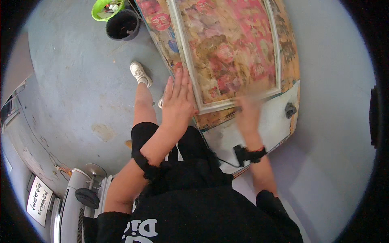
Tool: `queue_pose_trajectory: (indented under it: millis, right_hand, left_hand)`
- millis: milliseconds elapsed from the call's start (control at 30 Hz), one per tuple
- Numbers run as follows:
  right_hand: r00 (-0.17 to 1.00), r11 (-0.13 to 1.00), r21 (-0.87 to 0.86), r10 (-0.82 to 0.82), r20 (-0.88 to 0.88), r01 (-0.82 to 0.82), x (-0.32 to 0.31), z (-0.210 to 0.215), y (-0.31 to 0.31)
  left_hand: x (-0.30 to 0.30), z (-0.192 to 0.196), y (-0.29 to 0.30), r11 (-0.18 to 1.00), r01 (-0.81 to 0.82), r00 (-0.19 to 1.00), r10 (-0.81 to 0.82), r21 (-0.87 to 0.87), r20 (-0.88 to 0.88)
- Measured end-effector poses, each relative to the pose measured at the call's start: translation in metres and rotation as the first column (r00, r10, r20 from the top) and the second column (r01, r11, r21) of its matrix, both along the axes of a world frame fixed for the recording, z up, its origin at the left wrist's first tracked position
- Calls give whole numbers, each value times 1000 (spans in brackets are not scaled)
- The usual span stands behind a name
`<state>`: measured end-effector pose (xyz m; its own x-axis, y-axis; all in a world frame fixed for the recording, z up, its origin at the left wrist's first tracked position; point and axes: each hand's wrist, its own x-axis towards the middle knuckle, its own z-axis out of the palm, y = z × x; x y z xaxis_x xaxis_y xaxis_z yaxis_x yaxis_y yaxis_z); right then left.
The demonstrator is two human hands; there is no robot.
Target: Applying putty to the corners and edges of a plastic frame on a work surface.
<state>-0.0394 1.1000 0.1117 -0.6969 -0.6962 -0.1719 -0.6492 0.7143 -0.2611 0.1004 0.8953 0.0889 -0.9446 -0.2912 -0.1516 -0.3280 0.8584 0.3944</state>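
A pale cream rectangular frame [185,60] lies flat on a paint-stained tabletop [221,120]. Through its opening shows the same mottled pink and brown surface. My left hand [178,97] rests flat along the frame's left bar near the lower corner, its fingers stretched out. Over the bottom bar, toward the right, my right hand [248,111] is curled and smeared by motion. A blurred pale streak extends from it across the bar. What that hand grips is too blurred to name.
A small dark lump [290,110] sits on the white patch of the table [265,117] to the right. At the upper left, a black bucket [122,25] and a green basin [97,10] stand on the grey floor. A white appliance [71,198] stands lower left.
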Motion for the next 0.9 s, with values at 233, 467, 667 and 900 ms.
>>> queue_pose_trajectory:
  millis: [233,467,667,900]
  right_hand:
    - [999,997,-71,26,36,-24,55,-9,-42]
    - [989,993,4,-119,-84,120,-27,-1,33]
    - [993,993,2,-116,-35,116,36,-6,-12]
    - [970,975,-69,-216,-107,210,-12,-15,45]
  left_hand:
    - [-4,-10,7,995,23,999,-19,-100,42]
    - [-12,15,5,995,80,981,-67,-64,182]
    - [-9,3,14,988,-34,989,55,-153,135]
    - [-17,-2,17,948,83,978,-19,-307,206]
